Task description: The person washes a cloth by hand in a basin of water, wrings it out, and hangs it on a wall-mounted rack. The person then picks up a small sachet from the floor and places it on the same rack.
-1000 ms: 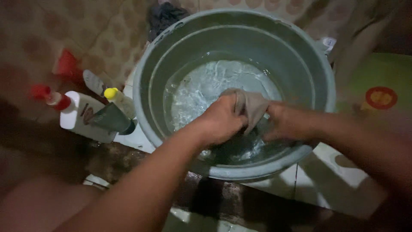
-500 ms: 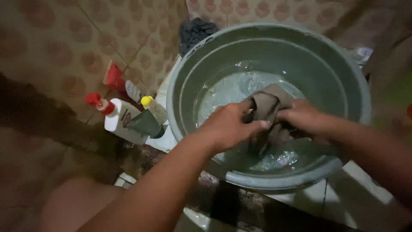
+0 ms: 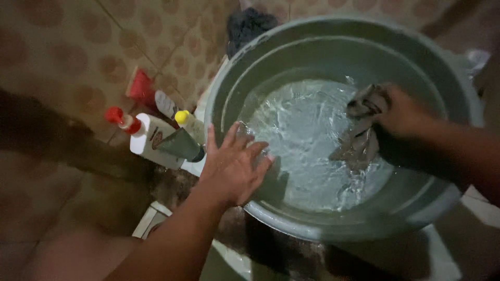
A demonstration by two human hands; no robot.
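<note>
A large round basin of grey-green plastic (image 3: 271,57) is seen on the floor, with smooth, slightly sloped walls and a thick rolled rim. It is partly filled with clear water (image 3: 307,140), and the surface of the water is rippled and shining.

A wet cloth of grey-brown colour (image 3: 362,130) is gripped by the right hand (image 3: 403,112), whose fingers are closed around its upper part. The cloth is crumpled and hangs down in soft folds over the right side of the water, inside the basin; its lower end seems to touch the surface.

The left hand (image 3: 232,166) is held flat over the near left rim of the basin, with its fingers spread open and nothing held in them. Whether the palm touches the rim cannot be told.

Just beside the basin on the left, a group of packages is placed. A white plastic bottle with a red cap (image 3: 140,132) carries a dark oval label. A small clear bottle with a yellow round cap (image 3: 188,125) and a dark green tube (image 3: 179,145) lie close against it. A red flat object (image 3: 140,88) is seen behind them. The floor is covered with beige tiles with a brownish round pattern (image 3: 62,57). A dark bundle of fabric (image 3: 250,26) lies behind the far rim of the basin.
</note>
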